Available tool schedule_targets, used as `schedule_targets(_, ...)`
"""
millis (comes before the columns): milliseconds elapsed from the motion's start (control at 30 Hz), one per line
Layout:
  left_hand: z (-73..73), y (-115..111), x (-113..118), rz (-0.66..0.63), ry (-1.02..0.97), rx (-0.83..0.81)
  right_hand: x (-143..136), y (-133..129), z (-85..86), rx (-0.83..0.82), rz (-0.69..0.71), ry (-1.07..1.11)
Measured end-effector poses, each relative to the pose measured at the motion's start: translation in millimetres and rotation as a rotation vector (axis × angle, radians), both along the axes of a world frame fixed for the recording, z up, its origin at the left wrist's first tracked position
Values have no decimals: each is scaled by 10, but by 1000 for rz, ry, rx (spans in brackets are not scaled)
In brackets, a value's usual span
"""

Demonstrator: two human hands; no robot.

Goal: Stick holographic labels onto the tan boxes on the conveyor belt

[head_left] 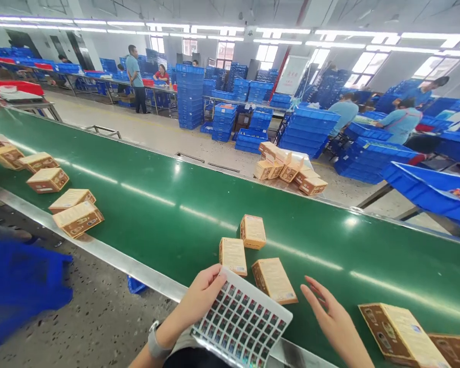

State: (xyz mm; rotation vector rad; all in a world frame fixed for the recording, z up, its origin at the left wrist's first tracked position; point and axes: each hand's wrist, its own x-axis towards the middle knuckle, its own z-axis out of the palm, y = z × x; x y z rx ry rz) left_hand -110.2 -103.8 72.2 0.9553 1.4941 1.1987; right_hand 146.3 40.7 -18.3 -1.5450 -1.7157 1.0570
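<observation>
Green conveyor belt [168, 225]: viewed from head height, facing forward and down
Left hand [207, 291], right hand [331, 311]: close, lower frame
Windows [266, 55]: far, upper frame, seemingly hazy

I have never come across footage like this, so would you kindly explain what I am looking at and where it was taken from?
There is no robot here. This single picture comes from a camera worn on a person's head, looking forward and down, so the two bare hands in front belong to the wearer. The left hand grips a white sheet bearing rows of small rectangles, perhaps stickers. The right hand is open above a long green belt. Just ahead lies a group of three brown-and-cream boxes, with more boxes towards both ends. In the background are stacked blue crates and other people.
</observation>
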Motion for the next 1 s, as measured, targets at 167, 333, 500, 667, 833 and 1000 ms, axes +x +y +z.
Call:
schedule_targets(167,54,143,68,-73,-2,-20,-113,-375,498,5,309,243)
schedule_targets(333,110,263,123,-54,276,58,-231,-585,600,-10,291,365)
schedule_targets(500,257,334,397,-291,1082,665,-256,-761,482,-42,197,501)
schedule_targets(667,374,433,381,-425,1085,565,-180,-944,544,-124,72,638)
schedule_targets(833,473,422,236,-378,626,165,83,-1004,525,-202,36,565)
schedule_targets(1000,413,433,387,-399,488,13,171,-884,633,56,272,237)
